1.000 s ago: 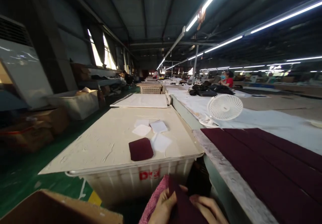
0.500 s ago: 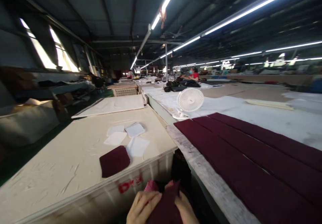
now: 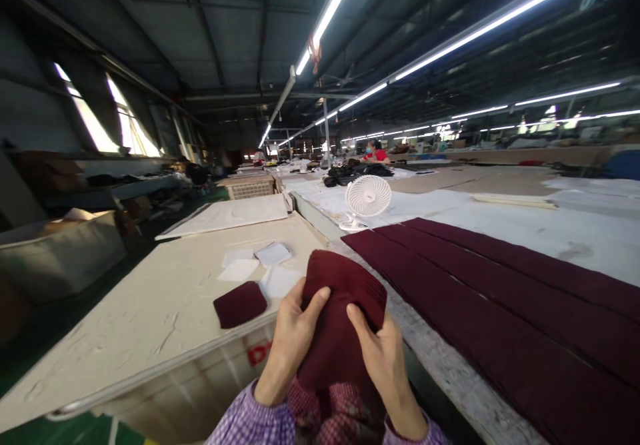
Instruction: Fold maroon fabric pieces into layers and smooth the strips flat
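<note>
Both my hands hold up a folded maroon knit fabric piece (image 3: 340, 312) in front of me. My left hand (image 3: 293, 342) grips its left side, fingers curled round the edge. My right hand (image 3: 383, 358) pinches its right side, thumb on the front. The piece hangs over the gap between a cream board (image 3: 150, 312) on a plastic crate and the long cutting table (image 3: 440, 358). A small maroon fabric patch (image 3: 240, 303) lies on the board near several white patches (image 3: 273, 254).
Long maroon fabric strips (image 3: 500, 292) lie across the table to my right. A white desk fan (image 3: 367, 197) stands beyond them. A person in red (image 3: 375, 154) works far back. Crates and boxes (image 3: 60, 252) line the aisle at left.
My hands have risen from the bottom edge of the view, lifting the maroon piece up to chest height. The view has also swung to the right and down a little.
</note>
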`<state>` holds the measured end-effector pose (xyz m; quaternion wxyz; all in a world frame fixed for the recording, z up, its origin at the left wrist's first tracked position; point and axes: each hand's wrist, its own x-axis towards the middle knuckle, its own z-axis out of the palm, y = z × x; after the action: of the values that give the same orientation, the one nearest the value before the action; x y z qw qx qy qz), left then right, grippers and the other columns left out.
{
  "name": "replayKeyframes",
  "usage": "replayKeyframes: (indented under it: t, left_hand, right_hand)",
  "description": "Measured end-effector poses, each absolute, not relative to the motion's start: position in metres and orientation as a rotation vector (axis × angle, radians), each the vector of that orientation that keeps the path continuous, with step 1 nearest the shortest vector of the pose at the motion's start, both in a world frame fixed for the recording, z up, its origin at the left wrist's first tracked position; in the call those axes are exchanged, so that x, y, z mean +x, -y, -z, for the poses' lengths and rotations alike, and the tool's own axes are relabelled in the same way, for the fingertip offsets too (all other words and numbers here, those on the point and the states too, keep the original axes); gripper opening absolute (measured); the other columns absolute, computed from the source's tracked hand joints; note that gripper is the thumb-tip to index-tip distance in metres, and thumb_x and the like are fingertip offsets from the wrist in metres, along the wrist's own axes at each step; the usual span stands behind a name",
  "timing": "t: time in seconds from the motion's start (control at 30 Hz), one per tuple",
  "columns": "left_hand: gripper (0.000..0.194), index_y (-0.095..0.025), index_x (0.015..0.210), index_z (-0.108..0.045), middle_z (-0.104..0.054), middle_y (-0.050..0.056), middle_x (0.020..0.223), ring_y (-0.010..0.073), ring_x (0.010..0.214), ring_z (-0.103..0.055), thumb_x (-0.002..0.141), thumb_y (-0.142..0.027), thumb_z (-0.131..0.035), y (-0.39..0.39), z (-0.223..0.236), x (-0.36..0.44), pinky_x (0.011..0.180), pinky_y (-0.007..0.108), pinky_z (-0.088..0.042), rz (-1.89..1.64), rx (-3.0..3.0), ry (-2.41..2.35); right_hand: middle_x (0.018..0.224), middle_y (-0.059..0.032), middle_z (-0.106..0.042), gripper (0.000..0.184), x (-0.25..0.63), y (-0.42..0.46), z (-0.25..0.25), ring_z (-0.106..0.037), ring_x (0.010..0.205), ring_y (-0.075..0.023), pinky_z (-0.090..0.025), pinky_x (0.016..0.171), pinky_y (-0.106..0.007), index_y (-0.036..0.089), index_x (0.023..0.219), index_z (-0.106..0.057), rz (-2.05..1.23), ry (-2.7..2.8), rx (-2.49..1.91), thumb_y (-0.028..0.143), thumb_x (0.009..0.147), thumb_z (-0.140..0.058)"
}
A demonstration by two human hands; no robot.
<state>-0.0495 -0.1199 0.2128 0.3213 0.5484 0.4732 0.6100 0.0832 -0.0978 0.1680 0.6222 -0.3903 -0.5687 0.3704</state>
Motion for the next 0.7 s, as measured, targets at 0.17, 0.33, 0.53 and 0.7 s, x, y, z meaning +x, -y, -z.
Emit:
replayKeyframes:
  t: [0.17,0.33,0.53,0.7]
  left_hand:
    - [0.038,-0.012,0.103,-0.064,-0.071,0.01,0.09,0.0198,0.073,-0.065,0.079,-0.041,-0.061,0.129,-0.205,-0.044,0.069,0.03,-0.051,-1.558,1.122,-0.996]
    - [0.024,-0.016,0.096,-0.07,-0.071,0.008,0.086,0.0207,0.078,-0.063,0.085,-0.029,-0.053,0.143,-0.178,-0.049,0.074,0.031,-0.048,-1.817,1.703,-1.288]
    - [0.029,-0.016,0.105,-0.066,-0.069,0.011,0.1,0.0233,0.091,-0.062,0.084,-0.032,-0.054,0.161,-0.17,-0.046,0.08,0.034,-0.048,-1.739,1.481,-1.173]
    - [0.027,-0.017,0.097,-0.071,-0.07,0.011,0.088,0.0243,0.081,-0.06,0.086,-0.031,-0.052,0.166,-0.167,-0.046,0.07,0.035,-0.047,-1.565,1.802,-1.161]
  right_hand:
    - [0.09,-0.0111,-0.071,0.036,0.097,0.098,-0.186,-0.066,0.08,-0.0248,-0.053,0.07,-0.033,0.014,0.092,-0.067,-0.929,1.515,-0.933,0.047,0.08,-0.059]
    - [0.1,-0.0109,-0.07,0.041,0.088,0.107,-0.173,-0.064,0.091,-0.026,-0.051,0.08,-0.035,0.015,0.107,-0.064,-0.89,1.458,-0.869,0.045,0.079,-0.061]
    - [0.079,-0.0078,-0.07,0.025,0.082,0.117,-0.157,-0.065,0.074,-0.0225,-0.054,0.068,-0.033,0.018,0.085,-0.071,-0.76,1.443,-0.694,0.039,0.082,-0.058]
    - [0.086,-0.0065,-0.068,0.02,0.091,0.126,-0.139,-0.065,0.077,-0.0202,-0.054,0.068,-0.03,0.02,0.096,-0.069,-0.509,1.434,-0.684,0.029,0.084,-0.056]
